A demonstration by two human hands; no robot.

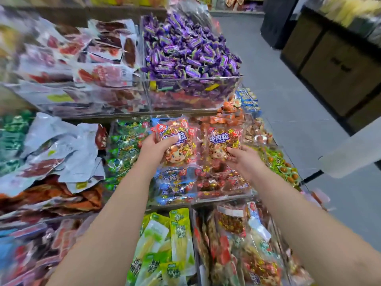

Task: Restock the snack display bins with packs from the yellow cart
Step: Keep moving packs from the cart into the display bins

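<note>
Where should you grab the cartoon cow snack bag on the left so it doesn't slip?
Grab the left cow bag by its side edge, coming from the left, as the left hand does: thumb across the front. The bag stands upright and bulges in the middle, so hands fit its thinner edge best. The right hand holds the other cow bag.

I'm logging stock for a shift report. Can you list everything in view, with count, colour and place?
left cartoon pack: one, red, held over middle shelf
right cartoon pack: one, red, beside it
wrapped candies: uncountable, purple, top clear bin
meat packs: many, red and white, top-left bin
green sweets: many, green, middle shelf, left of hands
yellow-green packs: several, bottom centre bin
silver bags: several, silver, far left
floor: grey, right
left hand: holds left cartoon pack
right hand: holds right cartoon pack
</note>
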